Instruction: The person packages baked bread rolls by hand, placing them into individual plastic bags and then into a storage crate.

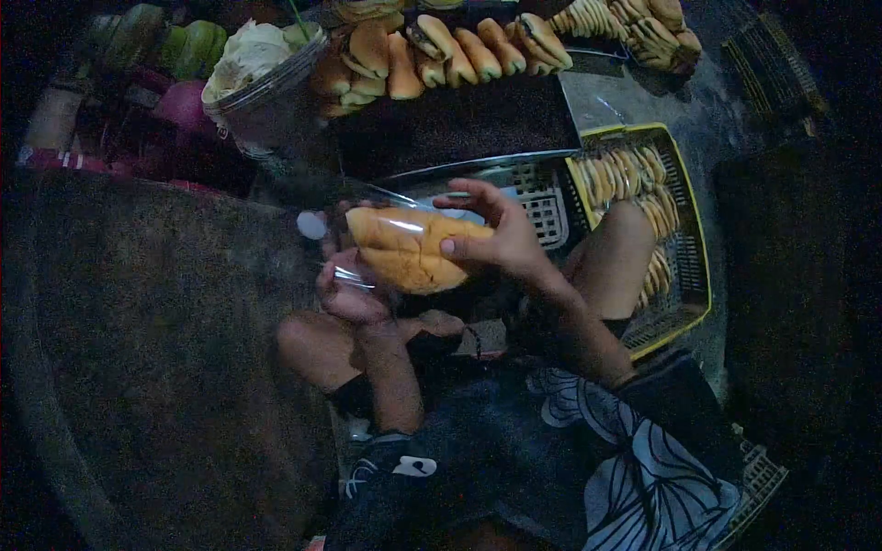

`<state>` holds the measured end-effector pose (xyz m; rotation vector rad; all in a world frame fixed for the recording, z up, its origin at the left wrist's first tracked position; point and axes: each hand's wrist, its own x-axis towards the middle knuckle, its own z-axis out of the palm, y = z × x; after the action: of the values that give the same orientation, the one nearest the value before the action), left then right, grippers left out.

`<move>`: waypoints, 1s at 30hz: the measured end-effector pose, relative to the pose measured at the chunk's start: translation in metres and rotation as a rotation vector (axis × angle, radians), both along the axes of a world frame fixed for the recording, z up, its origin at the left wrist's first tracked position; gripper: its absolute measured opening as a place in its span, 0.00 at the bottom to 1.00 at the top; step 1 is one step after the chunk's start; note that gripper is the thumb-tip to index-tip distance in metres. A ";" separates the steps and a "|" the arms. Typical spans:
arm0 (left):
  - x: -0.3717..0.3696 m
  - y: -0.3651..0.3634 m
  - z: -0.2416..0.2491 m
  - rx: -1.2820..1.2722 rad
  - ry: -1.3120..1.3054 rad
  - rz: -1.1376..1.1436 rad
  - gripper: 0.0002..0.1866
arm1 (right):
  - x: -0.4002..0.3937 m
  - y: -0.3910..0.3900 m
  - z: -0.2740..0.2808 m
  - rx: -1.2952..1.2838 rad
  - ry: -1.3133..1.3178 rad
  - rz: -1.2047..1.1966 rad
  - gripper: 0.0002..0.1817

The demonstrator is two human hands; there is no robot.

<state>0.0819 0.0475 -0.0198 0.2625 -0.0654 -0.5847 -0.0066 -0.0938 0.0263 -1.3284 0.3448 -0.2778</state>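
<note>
A split golden bread bun [413, 266] is held up over my lap, partly inside a clear plastic bag [354, 278] that shines along its folds. From the left, my left hand [354, 301] is closed round the bag and the bun's lower left side; some of its fingers are hidden behind the bread. My right hand [503, 237] grips the bun's right end, thumb on the near face, with its upper fingers stretched above. What fills the bun cannot be made out.
Filled buns [459, 53] stand in a row above a dark tray [450, 124] ahead. A bucket of pale cream [253, 60] is at upper left. Right of my knee, a yellow crate [706, 266] holds wrapped buns [620, 174]. More buns [652, 32] lie at upper right.
</note>
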 end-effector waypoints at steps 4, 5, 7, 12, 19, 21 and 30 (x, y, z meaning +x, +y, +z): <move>-0.030 -0.004 0.003 0.034 -0.009 -0.055 0.35 | -0.002 0.036 -0.013 0.136 -0.045 -0.156 0.33; -0.035 -0.006 0.006 0.086 0.076 -0.062 0.35 | 0.000 0.039 -0.015 0.065 -0.032 -0.248 0.32; -0.034 -0.006 0.001 0.213 0.106 0.009 0.36 | -0.010 0.042 -0.029 -0.237 -0.033 -0.279 0.34; -0.073 -0.013 -0.005 0.232 0.191 -0.104 0.29 | -0.030 0.044 -0.019 0.019 -0.045 -0.380 0.38; -0.077 -0.029 -0.005 0.600 0.085 -0.075 0.17 | -0.075 -0.004 0.009 -0.559 0.310 -0.016 0.33; -0.089 -0.049 0.006 0.830 -0.231 -0.074 0.18 | -0.085 -0.020 0.031 -0.818 0.189 -0.119 0.36; -0.158 -0.155 0.066 0.959 -1.799 -0.338 0.33 | -0.219 -0.140 0.012 -0.967 0.183 -0.883 0.31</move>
<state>-0.0762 -0.1072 0.0462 1.6792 -1.6154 -0.5051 -0.2256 -0.2338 0.0380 -2.0869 1.0367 -1.1729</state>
